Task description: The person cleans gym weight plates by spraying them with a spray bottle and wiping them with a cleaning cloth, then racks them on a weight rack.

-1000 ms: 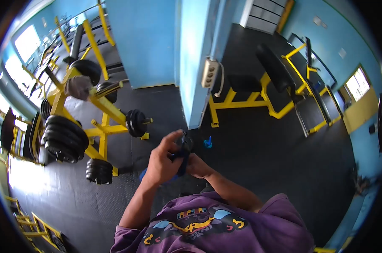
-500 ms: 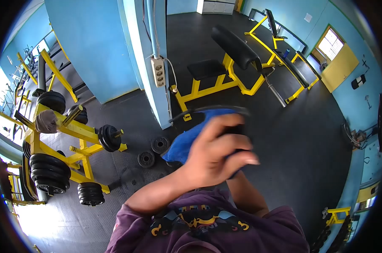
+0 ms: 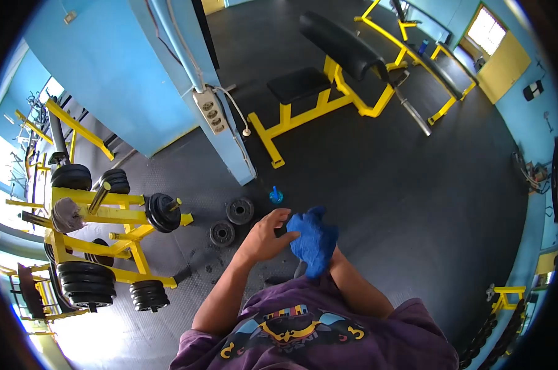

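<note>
A crumpled blue cloth (image 3: pixel 314 242) hangs in front of my purple shirt, draped over my right hand (image 3: pixel 336 260). The fingers of that hand are hidden under it; only the wrist side shows, and the cloth is bunched there. Beside the cloth, on its left, my left hand (image 3: pixel 265 239) is open, fingers stretched forward and slightly bent. Its thumb tip overlaps the cloth's left edge. On the floor just beyond both hands stands a small blue bottle (image 3: pixel 276 195).
Two black weight plates (image 3: pixel 222 234) lie on the dark floor left of my hand. A yellow plate rack (image 3: pixel 122 213) loaded with weights stands at left. Ahead are a blue pillar with a power strip (image 3: pixel 210 113) and a yellow-framed bench (image 3: pixel 300 86).
My left hand has come down from in front of my face and opened beside the cloth. The cloth has lowered too, and the blue bottle on the floor is now visible.
</note>
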Motion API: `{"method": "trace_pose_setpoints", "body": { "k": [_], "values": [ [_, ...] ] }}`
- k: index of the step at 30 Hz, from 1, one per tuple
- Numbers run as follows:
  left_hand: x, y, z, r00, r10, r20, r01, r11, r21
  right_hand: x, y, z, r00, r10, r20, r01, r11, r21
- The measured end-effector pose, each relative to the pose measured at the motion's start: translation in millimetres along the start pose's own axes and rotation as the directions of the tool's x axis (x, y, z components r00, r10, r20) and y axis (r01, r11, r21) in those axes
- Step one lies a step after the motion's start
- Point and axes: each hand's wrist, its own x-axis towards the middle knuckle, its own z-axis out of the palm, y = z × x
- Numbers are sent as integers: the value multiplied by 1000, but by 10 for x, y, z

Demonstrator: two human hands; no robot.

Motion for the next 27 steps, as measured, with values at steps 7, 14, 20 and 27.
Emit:
{"method": "trace_pose_setpoints", "body": {
  "k": [7,14,20,27],
  "values": [
    [764,-937,153,854,-520,35,519,854,20,197,1153,1426,948,-233,219,319,658,-682],
    [1525,-2497,694,689,-711,141,711,701,58,350,1828,2232,973,-161,166,231,700,-676],
    [2134,-5238,1356,612,-787,-75,774,577,262,-251,1244,4261,885,-188,426,381,819,-430],
    [3247,-7422,2258,822,-569,23,507,750,426,-882,610,5689,836,-10,548,427,638,-640]
  ]
}}
